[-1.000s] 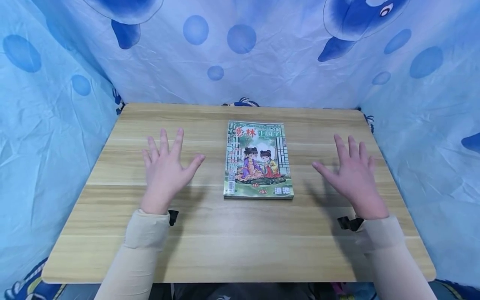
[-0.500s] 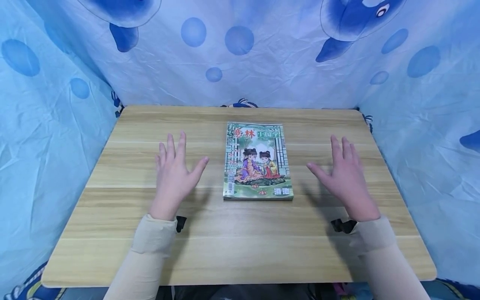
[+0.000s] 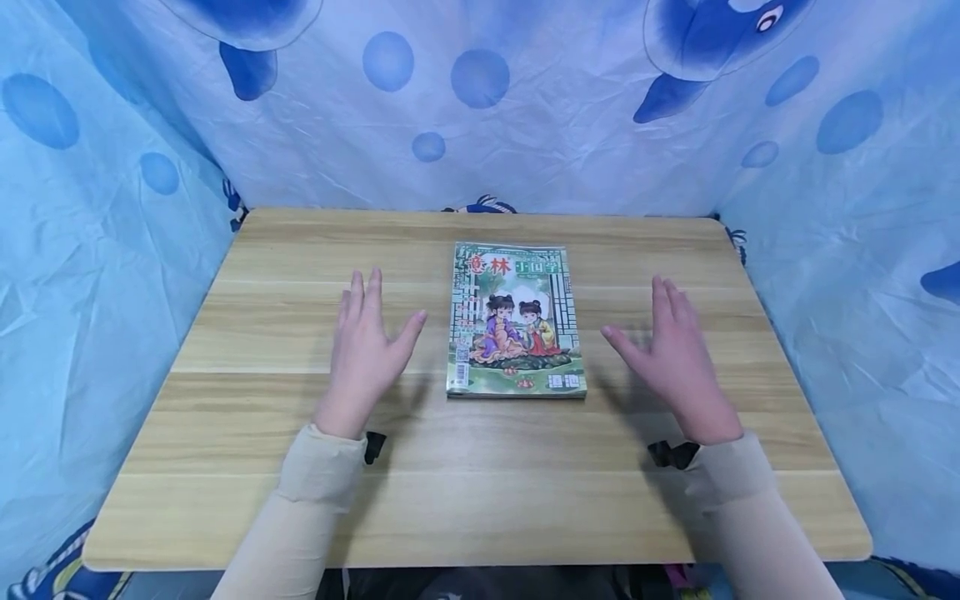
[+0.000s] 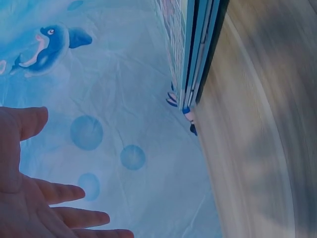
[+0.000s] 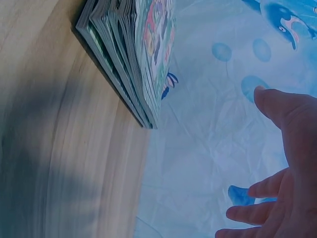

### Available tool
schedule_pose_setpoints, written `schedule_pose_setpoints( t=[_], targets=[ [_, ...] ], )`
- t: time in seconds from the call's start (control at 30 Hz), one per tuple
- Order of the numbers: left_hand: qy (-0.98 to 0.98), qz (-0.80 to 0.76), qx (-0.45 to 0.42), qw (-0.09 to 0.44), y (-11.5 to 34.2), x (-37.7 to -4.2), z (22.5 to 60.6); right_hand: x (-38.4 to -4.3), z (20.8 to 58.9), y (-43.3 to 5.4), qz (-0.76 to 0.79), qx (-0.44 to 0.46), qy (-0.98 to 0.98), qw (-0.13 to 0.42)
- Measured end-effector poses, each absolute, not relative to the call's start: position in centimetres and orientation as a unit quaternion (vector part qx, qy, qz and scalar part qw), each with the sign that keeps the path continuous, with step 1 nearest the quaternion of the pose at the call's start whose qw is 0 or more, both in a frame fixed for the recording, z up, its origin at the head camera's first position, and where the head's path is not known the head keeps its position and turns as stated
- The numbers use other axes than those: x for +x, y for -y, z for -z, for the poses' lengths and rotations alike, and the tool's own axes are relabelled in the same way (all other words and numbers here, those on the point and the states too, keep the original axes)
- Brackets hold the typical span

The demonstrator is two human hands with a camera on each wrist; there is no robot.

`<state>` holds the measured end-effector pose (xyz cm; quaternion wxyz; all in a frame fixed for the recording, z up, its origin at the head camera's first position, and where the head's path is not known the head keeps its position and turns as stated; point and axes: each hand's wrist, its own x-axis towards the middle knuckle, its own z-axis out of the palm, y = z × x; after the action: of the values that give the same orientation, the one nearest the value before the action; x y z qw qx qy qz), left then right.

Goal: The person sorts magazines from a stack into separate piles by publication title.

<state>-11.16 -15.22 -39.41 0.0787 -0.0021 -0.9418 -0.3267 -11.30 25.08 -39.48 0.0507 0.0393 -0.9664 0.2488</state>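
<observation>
In the head view, the magazine stack [image 3: 517,333] lies flat on the wooden counter [image 3: 480,492], near the middle of the frame. The person's left grip [image 3: 367,354] is to its left and the right grip [image 3: 678,358] to its right; both are released, thumbs spread toward the stack but apart from it. Bringing both palms in evenly and low would probably serve best, so neither side shoves the pile askew.

In the left wrist view, the stack's blue spines stand at upper centre-right, the hand at lower left holding nothing. This bound side should take firm contact well.

In the right wrist view, layered page edges show at upper left, slightly gapped, the hand at lower right, bare. Fingers should likely reach the bottommost copy here, or layers may slide.
</observation>
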Motion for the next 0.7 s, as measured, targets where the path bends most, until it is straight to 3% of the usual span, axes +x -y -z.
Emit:
schedule_pose_setpoints(
  t=[0.7],
  targets=[
    [0.886,0.462,0.017,0.039,12.4,-11.9,40.7,-11.8,40.7,-23.4,-0.301,0.012,0.953,0.020]
  ],
)
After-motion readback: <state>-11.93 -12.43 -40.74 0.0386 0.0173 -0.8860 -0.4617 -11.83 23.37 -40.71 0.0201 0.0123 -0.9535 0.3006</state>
